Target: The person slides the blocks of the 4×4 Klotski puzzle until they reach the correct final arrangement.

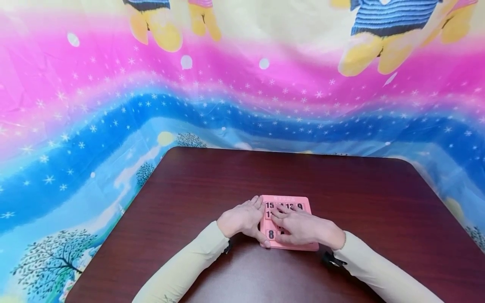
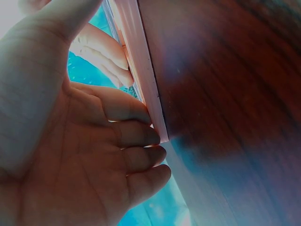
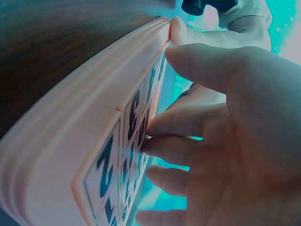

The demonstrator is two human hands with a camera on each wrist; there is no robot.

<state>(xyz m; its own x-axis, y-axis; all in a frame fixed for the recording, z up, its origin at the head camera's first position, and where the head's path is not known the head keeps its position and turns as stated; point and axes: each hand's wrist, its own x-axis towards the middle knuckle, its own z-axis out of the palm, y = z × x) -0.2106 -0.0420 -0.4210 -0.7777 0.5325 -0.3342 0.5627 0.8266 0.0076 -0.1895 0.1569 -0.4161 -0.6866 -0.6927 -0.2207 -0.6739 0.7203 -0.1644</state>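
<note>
Backdrop: printed cloth [image 1: 242, 90] with pink and blue bands, white stars, trees, and yellow-legged figures along the upper edge. Work surface: dark red-brown table [image 1: 189, 181], rounded far corners, faint sheen toward the near side.

Specimen: pink number puzzle board [image 1: 308, 209], lying flat on the table in front of the person, between the two forearms. Black-numbered tiles within its frame. Legible in the head view: tile 15 [image 1: 270, 205] at the far left, tile 13 [image 1: 289, 206] and tile 9 [image 1: 299, 206] along the same row; tile 8 [image 1: 270, 235] in the left column, nearer the person. Several other tiles covered by the hand, not readable from above.

Left hand [image 1: 244, 216]: at the board's left edge. Fingers extended, tips against the side wall in the left wrist view; thumb set apart from them, touching the near left corner.

Right hand [image 1: 301, 227]: palm down over the board. Fingers extended and slightly spread, tips at the tile faces; nothing gripped. Cannot tell how firmly they press.

Also noted: cream left sleeve [image 1: 185, 263] and right sleeve [image 1: 379, 269]; black fitting [image 1: 333, 259] under the right wrist.
</note>
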